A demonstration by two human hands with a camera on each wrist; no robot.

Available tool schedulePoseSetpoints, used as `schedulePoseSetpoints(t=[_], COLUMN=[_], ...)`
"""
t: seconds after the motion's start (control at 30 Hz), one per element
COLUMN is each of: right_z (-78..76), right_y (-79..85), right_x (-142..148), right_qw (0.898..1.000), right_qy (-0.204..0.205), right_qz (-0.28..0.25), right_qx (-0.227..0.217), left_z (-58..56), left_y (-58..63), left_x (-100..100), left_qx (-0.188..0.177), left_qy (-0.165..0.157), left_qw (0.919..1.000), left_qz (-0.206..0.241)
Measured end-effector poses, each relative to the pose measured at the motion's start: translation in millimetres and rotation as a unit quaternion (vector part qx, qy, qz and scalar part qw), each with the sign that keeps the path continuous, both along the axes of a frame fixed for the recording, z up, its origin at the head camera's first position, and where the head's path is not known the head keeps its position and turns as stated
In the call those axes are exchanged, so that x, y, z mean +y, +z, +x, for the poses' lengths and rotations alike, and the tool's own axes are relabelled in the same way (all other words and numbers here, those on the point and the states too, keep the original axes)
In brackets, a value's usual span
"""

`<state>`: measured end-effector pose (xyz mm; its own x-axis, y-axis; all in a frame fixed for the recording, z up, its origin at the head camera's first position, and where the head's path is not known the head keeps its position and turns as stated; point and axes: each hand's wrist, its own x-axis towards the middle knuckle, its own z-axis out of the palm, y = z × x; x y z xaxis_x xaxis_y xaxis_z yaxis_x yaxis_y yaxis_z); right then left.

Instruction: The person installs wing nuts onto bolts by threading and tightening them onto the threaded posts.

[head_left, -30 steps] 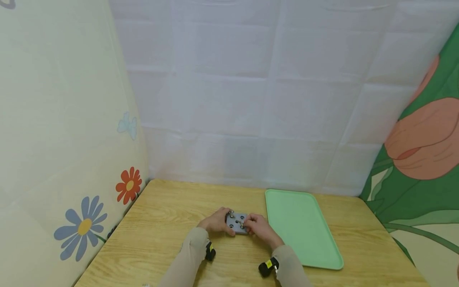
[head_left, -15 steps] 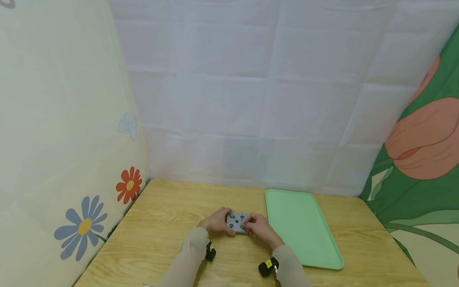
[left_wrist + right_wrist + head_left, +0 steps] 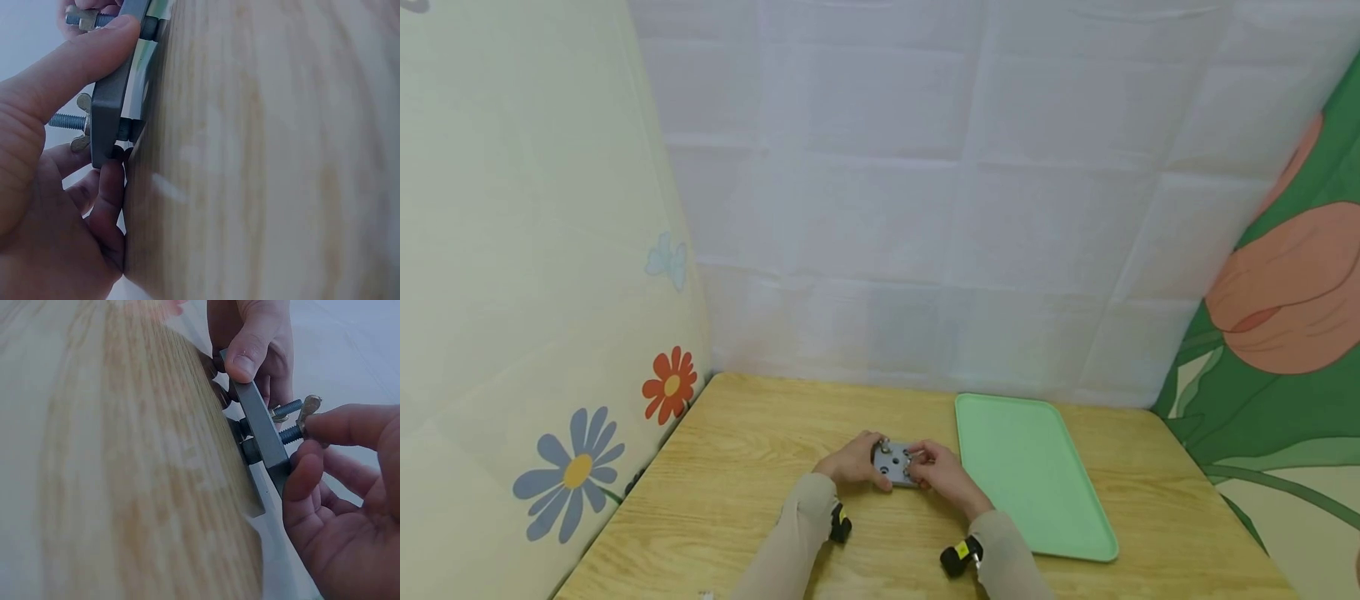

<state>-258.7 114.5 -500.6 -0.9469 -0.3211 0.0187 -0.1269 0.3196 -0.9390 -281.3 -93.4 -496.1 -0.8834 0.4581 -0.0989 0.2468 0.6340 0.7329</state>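
Observation:
A grey metal plate [image 3: 895,463] with several holes lies just above the wooden table, carrying two bolts with wing nuts. My left hand [image 3: 852,462] grips its left end, thumb on the near edge and fingers around the far side. At the plate's right end, my right hand [image 3: 945,475] has its fingertips on a brass-coloured wing nut [image 3: 309,411] threaded on an upright bolt [image 3: 290,434]. The second wing nut [image 3: 82,122] sits on the other bolt [image 3: 65,120], near my left fingers. Bolt heads [image 3: 251,451] stick out beneath the plate.
A light green tray [image 3: 1033,475] lies on the wooden table [image 3: 760,433] to the right of my right hand. A small pale object [image 3: 706,595] shows at the bottom edge. Cloth hangs behind and on both sides.
My right fingers have shifted on the wing nut, the index finger now straighter and further toward the plate's far side. My left hand and the plate stay in place.

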Motion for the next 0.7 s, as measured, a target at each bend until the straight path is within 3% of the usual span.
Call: schedulePoseSetpoints(t=[0.7], right_z=[-1.2], right_y=[-4.7], right_x=[1.4], right_qw=[1.000], right_qy=[0.004], right_qz=[0.008], right_qx=[-0.002], left_z=[1.4], left_y=[2.6], left_x=[0.2], left_qx=[0.005], left_qy=[-0.004], left_qw=[1.0000], left_qz=[-0.003])
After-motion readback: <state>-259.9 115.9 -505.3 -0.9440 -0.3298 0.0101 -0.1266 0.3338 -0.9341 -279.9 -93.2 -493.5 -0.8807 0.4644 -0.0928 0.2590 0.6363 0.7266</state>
